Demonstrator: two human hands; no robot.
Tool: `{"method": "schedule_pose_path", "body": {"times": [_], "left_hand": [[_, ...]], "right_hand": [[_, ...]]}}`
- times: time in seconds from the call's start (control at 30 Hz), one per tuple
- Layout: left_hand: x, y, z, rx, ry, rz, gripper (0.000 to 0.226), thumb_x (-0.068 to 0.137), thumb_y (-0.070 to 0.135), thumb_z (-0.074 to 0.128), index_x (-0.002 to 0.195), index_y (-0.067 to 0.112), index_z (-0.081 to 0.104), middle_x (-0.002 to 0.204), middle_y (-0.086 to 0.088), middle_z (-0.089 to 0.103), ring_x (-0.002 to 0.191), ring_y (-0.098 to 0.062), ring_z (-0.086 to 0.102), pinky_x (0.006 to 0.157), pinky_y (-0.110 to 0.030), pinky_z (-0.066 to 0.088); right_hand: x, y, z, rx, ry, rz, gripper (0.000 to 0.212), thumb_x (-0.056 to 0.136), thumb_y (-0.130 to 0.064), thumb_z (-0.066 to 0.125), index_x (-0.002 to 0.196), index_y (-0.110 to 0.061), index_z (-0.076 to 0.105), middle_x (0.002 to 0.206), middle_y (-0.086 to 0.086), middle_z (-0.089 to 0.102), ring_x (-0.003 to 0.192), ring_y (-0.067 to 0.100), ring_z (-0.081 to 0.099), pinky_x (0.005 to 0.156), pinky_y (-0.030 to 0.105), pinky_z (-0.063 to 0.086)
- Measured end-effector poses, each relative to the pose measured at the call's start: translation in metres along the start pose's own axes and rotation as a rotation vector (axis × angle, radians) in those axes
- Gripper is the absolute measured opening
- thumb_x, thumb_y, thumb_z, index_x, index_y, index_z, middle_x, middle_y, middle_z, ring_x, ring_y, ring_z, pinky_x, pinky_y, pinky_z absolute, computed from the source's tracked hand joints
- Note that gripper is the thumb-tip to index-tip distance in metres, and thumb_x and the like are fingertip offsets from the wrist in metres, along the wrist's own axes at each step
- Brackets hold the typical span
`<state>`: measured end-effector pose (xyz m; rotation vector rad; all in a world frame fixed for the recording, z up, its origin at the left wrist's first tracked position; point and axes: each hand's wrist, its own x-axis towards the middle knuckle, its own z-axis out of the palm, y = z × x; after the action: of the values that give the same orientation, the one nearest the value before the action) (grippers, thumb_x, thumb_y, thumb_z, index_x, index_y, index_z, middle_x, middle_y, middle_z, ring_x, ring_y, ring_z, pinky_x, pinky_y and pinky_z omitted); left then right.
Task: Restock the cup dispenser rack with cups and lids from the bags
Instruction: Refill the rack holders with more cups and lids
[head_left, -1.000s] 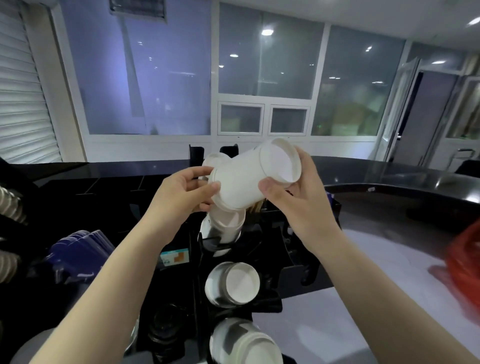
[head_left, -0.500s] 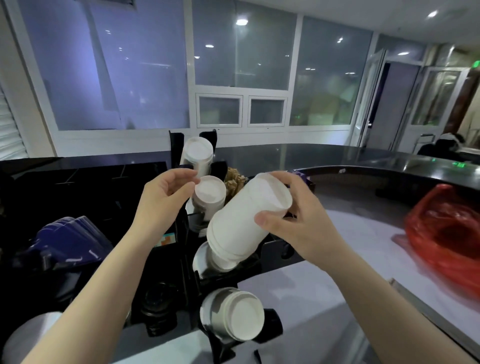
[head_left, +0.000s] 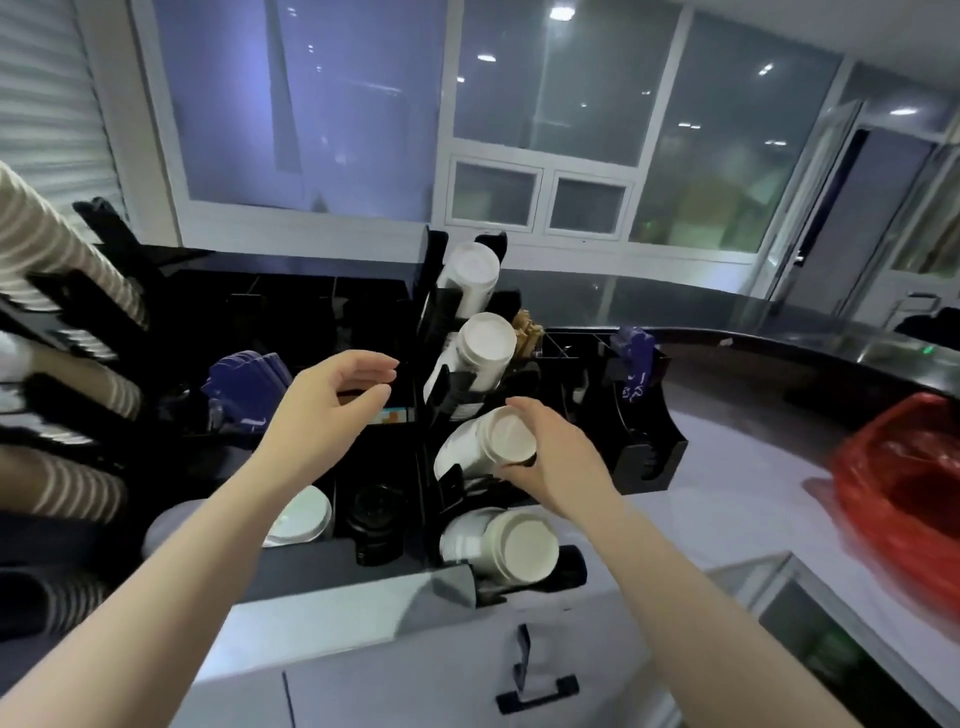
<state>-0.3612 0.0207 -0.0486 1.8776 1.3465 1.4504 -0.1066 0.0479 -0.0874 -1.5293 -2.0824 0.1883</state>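
On the left, the left hand (head_left: 332, 400) hangs in the air with its fingers apart, holding nothing. Next comes the black rack (head_left: 431, 374) with 4 slots. The right hand (head_left: 550, 462) has its fingers curled on the white cup stack (head_left: 483, 447) in slot 3. Paper cups look light and easy to squash, so hold the sides softly.

Large windows (head_left: 561, 93), dark counter (head_left: 779, 332), roller shutter (head_left: 41, 88)

My right hand (head_left: 550, 457) reached forward, fingers curled around something white; my left hand (head_left: 332, 400) hovered beside it, fingers loosely curved, gripping nothing.
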Motion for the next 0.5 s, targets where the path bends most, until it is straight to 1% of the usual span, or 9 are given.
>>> {"method": "schedule_pose_path", "body": {"times": [0.07, 0.13, 0.2, 0.27, 0.3, 0.37, 0.4, 0.43, 0.5], "left_hand": [[-0.018, -0.001, -0.010, 0.006, 0.014, -0.014, 0.030, 0.088, 0.011, 0.060, 0.099, 0.038, 0.064, 0.099, 0.016, 0.070, 0.096, 0.005, 0.062, 0.084, -0.016, 0.045], [-0.035, -0.002, -0.020, 0.018, 0.035, -0.033, 0.030, 0.088, 0.010, 0.060, 0.098, 0.038, 0.064, 0.098, 0.016, 0.070, 0.095, 0.005, 0.062, 0.085, -0.017, 0.046], [-0.051, -0.003, -0.031, 0.036, 0.036, -0.059, 0.029, 0.088, 0.010, 0.060, 0.100, 0.036, 0.064, 0.098, 0.016, 0.069, 0.096, 0.004, 0.062, 0.090, -0.024, 0.048], [-0.065, -0.002, -0.043, 0.067, 0.024, -0.065, 0.027, 0.087, 0.013, 0.060, 0.103, 0.034, 0.065, 0.101, 0.017, 0.069, 0.100, 0.002, 0.062, 0.093, -0.030, 0.049], [-0.070, -0.001, -0.050, 0.089, 0.019, -0.058, 0.027, 0.087, 0.014, 0.060, 0.105, 0.034, 0.064, 0.102, 0.017, 0.068, 0.101, 0.002, 0.061, 0.094, -0.031, 0.049], [-0.080, 0.003, -0.063, 0.138, 0.018, -0.031, 0.027, 0.087, 0.018, 0.059, 0.107, 0.036, 0.062, 0.105, 0.020, 0.066, 0.104, 0.003, 0.059, 0.093, -0.029, 0.048], [-0.083, 0.006, -0.069, 0.163, 0.019, -0.015, 0.028, 0.086, 0.020, 0.059, 0.108, 0.037, 0.061, 0.106, 0.022, 0.065, 0.105, 0.004, 0.058, 0.093, -0.027, 0.047], [-0.087, 0.010, -0.074, 0.188, 0.020, 0.000, 0.029, 0.086, 0.021, 0.059, 0.110, 0.037, 0.060, 0.108, 0.023, 0.064, 0.106, 0.005, 0.057, 0.093, -0.025, 0.046], [-0.095, 0.016, -0.084, 0.248, 0.025, 0.027, 0.033, 0.086, 0.020, 0.060, 0.115, 0.034, 0.059, 0.112, 0.024, 0.061, 0.107, 0.005, 0.055, 0.092, -0.020, 0.041]], "right_hand": [[0.005, -0.004, -0.003, -0.053, -0.014, 0.035, 0.080, 0.075, -0.042, 0.075, 0.142, -0.032, 0.033, 0.138, -0.007, 0.048, 0.122, 0.020, 0.049, 0.095, 0.038, 0.045], [0.007, -0.010, -0.007, -0.128, -0.059, 0.066, 0.084, 0.077, -0.041, 0.074, 0.146, -0.029, 0.028, 0.143, -0.003, 0.044, 0.127, 0.024, 0.046, 0.097, 0.042, 0.045], [0.002, -0.022, -0.008, -0.181, -0.100, 0.092, 0.087, 0.081, -0.032, 0.071, 0.150, -0.022, 0.020, 0.151, 0.002, 0.035, 0.134, 0.027, 0.037, 0.102, 0.045, 0.041], [-0.005, -0.042, -0.006, -0.185, -0.058, 0.080, 0.080, 0.086, -0.018, 0.064, 0.151, -0.016, 0.017, 0.155, 0.005, 0.028, 0.142, 0.027, 0.025, 0.110, 0.042, 0.035], [-0.009, -0.055, -0.005, -0.152, -0.009, 0.061, 0.074, 0.088, -0.013, 0.059, 0.150, -0.015, 0.019, 0.154, 0.006, 0.028, 0.143, 0.026, 0.023, 0.111, 0.041, 0.032], [-0.020, -0.084, -0.003, -0.030, 0.057, 0.002, 0.064, 0.090, -0.008, 0.051, 0.148, -0.018, 0.026, 0.151, 0.005, 0.034, 0.141, 0.025, 0.027, 0.109, 0.040, 0.032], [-0.026, -0.100, -0.001, 0.021, 0.053, -0.043, 0.062, 0.091, -0.008, 0.050, 0.148, -0.020, 0.026, 0.151, 0.003, 0.034, 0.141, 0.024, 0.027, 0.110, 0.039, 0.031], [-0.033, -0.114, 0.001, 0.041, 0.031, -0.097, 0.062, 0.092, -0.011, 0.050, 0.148, -0.021, 0.025, 0.153, 0.001, 0.032, 0.143, 0.022, 0.022, 0.113, 0.038, 0.027], [-0.046, -0.140, 0.005, 0.012, -0.009, -0.206, 0.064, 0.093, -0.018, 0.053, 0.150, -0.020, 0.023, 0.156, -0.001, 0.026, 0.146, 0.018, 0.015, 0.117, 0.036, 0.021]]}}
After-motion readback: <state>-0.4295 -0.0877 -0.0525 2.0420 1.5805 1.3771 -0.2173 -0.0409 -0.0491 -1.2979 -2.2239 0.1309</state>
